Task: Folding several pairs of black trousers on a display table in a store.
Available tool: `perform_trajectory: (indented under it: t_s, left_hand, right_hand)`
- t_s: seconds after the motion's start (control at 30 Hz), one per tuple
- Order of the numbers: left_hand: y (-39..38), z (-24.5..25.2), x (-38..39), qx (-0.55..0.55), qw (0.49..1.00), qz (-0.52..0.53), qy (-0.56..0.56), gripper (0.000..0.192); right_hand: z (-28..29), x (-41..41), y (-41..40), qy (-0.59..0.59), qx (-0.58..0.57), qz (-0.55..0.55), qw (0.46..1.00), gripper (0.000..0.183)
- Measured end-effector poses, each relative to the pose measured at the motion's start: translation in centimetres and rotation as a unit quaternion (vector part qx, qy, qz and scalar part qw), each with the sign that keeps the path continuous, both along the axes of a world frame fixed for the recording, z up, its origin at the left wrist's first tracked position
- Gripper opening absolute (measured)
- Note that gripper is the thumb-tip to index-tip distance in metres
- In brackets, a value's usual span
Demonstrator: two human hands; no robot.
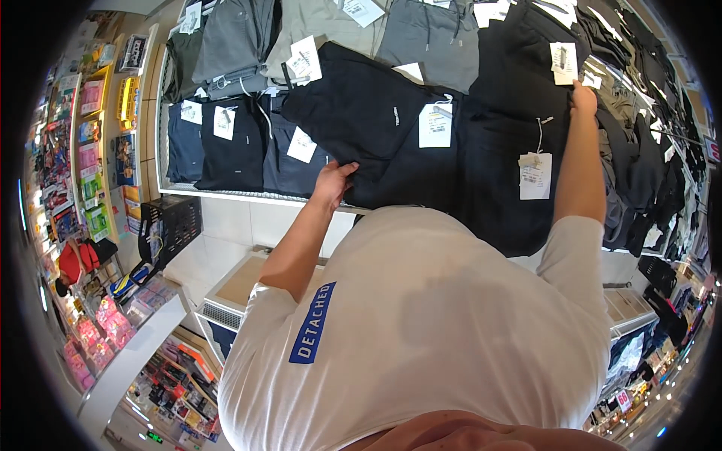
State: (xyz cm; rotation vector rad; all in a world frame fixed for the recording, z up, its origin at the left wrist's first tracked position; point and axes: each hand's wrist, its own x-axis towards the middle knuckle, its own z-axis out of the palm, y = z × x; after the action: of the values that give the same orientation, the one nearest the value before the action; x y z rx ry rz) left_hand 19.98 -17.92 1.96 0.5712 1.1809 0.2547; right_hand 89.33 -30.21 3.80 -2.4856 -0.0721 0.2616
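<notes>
My left hand (335, 180) pinches the near-left edge of a pair of black folded trousers (361, 107), which lies askew over other folded garments. A white paper tag (435, 125) rests to the right of its small pale logo. At the upper right, my right hand (585, 101) grips the side edge of larger black trousers (507, 107), right below a cream tag (564, 63). Its fingertips are partly hidden. These trousers hang down past the table's front edge, with another tag (535, 176) dangling on a string.
Folded grey trousers (431, 42) and dark pairs (234, 146) fill the white mesh display table (248, 196). Trousers on a rack (637, 146) crowd the right. A black plastic basket (169, 228) stands at left, near goods shelves (93, 146). Another person (79, 262) is at far left.
</notes>
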Motion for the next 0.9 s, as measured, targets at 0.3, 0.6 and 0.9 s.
perform_trajectory:
  t_s: [0.3,0.6,0.9]
  left_hand:
    - [0.3,0.8,-3.0,-0.015,0.976,0.15,-0.156,0.045]
    - [4.7,14.5,0.1,0.188,0.949,0.108,-0.23,0.054]
    - [3.0,23.3,-1.6,0.271,0.912,0.039,-0.306,0.042]
  right_hand:
    - [3.8,-35.0,11.2,0.097,0.045,0.471,0.876,0.044]
    - [4.2,-43.4,7.8,0.46,0.094,0.231,0.852,0.088]
    - [9.8,-46.0,2.9,0.67,0.298,0.191,0.652,0.035]
